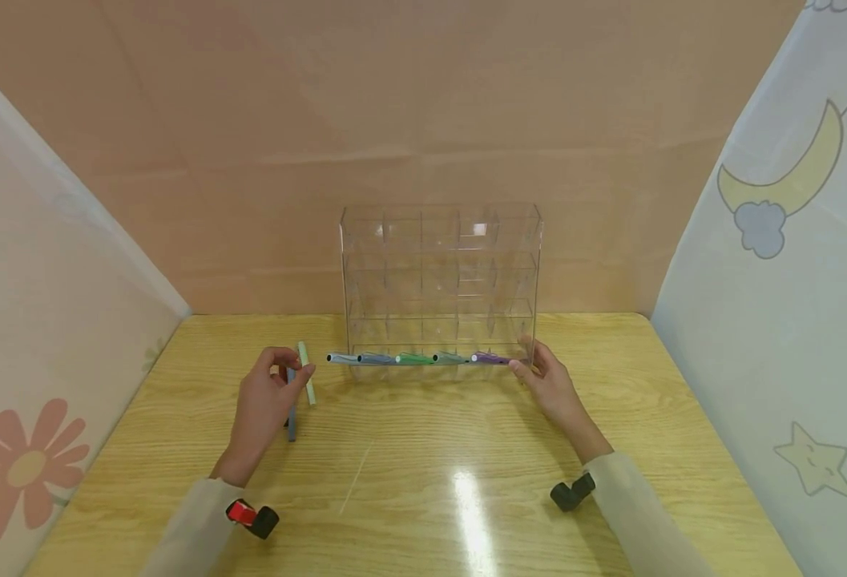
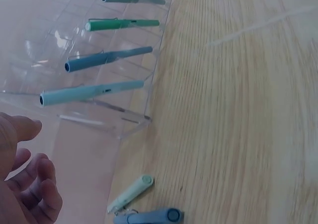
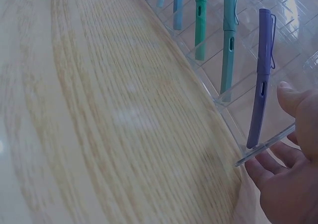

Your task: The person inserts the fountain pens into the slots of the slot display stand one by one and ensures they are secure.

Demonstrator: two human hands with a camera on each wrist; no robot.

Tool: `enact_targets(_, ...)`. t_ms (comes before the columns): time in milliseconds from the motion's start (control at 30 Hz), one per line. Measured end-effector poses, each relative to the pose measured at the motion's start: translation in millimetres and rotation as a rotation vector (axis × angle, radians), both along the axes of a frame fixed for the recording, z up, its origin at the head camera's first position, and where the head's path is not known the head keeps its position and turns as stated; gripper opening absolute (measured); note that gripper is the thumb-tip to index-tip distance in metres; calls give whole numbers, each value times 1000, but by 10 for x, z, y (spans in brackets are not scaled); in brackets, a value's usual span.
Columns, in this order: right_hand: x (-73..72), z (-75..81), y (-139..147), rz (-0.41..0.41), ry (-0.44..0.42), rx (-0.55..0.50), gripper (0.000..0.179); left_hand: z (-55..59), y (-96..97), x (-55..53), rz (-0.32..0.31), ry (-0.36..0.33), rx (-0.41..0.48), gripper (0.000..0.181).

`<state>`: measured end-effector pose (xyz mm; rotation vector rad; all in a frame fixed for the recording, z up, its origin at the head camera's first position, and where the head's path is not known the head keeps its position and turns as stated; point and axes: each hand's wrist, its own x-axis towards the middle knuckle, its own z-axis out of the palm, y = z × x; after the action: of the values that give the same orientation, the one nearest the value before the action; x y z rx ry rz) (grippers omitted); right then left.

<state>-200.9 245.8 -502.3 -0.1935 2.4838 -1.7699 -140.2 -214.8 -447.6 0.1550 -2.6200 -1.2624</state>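
We are hovering our empty left hand [image 1: 268, 393] by a slim pale-green pen [image 2: 133, 192] and slate-blue pen [image 2: 149, 216] toward the wooden worktop's [image 1: 409, 481] left edge; toward its far edge, our right hand [image 1: 553, 390] is gripping a clear plastic rack [image 1: 441, 308].

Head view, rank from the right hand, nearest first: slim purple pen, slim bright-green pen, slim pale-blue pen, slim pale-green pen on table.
1. Purple pen: right end of clear rack.
2. Bright-green pen: mid-row.
3. Pale-blue pen: row's left end.
4. Pale-green pen: on table by left hand.
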Motion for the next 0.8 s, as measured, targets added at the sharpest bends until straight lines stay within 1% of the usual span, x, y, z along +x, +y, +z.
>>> enact_targets(133,3,-1,3,-3,0,2,72,-27,-92,18,20,-6,9,38)
enact_targets(267,7,2,6,-4,-2,1,72,-76,-178,15,52,-24,-5,38)
enact_targets(400,8,4,4,-2,0,-4,71,-134,-264,-21,79,-53,-32,39)
enact_targets(633,4,8,1,0,3,7,72,-249,-403,-96,99,-104,-34,39)
enact_targets(800,-1,9,0,1,0,10,73,-295,-443,-149,119,-165,-22,42)
